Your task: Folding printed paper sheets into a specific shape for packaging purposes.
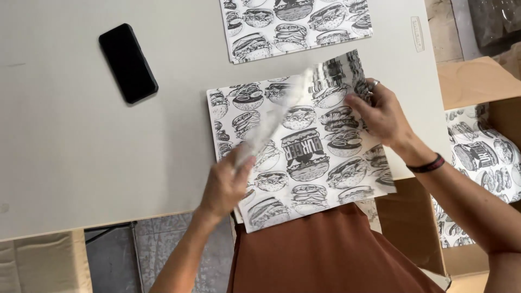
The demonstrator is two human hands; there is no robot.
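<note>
A black-and-white burger-patterned paper sheet (304, 157) lies on the pale table (81, 135) in front of me. My left hand (228, 182) grips the near left edge of a blurred, lifted sheet (277, 116) that arcs above it. My right hand (380, 111), with a ring and a dark wristband, pinches the same lifted sheet at its far right corner. Another printed sheet (296, 24) lies flat at the table's far edge.
A black phone (128, 62) lies face down at the far left. To the right stands an open cardboard box (472, 81) holding more printed sheets (480, 157). My brown apron (320, 255) is at the table's near edge. Tiled floor shows below left.
</note>
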